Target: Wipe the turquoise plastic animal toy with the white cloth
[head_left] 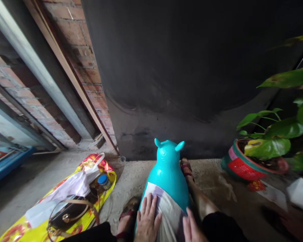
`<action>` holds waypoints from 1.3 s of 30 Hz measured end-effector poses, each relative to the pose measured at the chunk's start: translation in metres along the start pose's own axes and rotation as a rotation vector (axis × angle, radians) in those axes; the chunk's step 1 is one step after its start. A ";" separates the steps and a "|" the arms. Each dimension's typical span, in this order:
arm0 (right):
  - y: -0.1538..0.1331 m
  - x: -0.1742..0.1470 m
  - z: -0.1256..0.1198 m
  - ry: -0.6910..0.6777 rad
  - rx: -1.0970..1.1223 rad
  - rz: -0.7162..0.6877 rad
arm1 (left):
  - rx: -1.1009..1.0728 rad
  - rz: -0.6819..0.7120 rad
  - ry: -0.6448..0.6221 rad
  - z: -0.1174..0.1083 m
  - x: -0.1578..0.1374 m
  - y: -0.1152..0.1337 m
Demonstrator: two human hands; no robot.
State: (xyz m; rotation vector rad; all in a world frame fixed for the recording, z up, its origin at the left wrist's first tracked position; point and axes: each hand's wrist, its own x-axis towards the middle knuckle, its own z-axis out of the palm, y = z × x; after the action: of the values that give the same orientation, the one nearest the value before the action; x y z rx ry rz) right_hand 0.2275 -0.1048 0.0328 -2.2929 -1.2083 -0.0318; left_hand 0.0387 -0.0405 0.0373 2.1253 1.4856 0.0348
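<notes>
A white cloth is draped over the back of a turquoise toy animal, which stands on the concrete floor between two sandalled feet. The left hand is laid flat on the cloth, fingers slightly apart; the right hand is pressed against its edge, fingers together. A yellow bag is seen at the left, a potted plant at the right.

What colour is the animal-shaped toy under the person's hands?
The toy is turquoise, seen best in the head view; a white cloth covers its back.
</notes>
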 end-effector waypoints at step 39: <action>-0.096 0.028 -0.037 -0.137 0.561 -0.071 | -0.030 -0.042 0.034 -0.025 0.036 0.008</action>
State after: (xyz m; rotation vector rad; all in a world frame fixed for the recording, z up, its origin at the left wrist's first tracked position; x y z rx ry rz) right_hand 0.1790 -0.0577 0.1150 -1.7826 -1.1821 0.3949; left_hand 0.0522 -0.0006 0.0523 2.0788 1.5402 0.0780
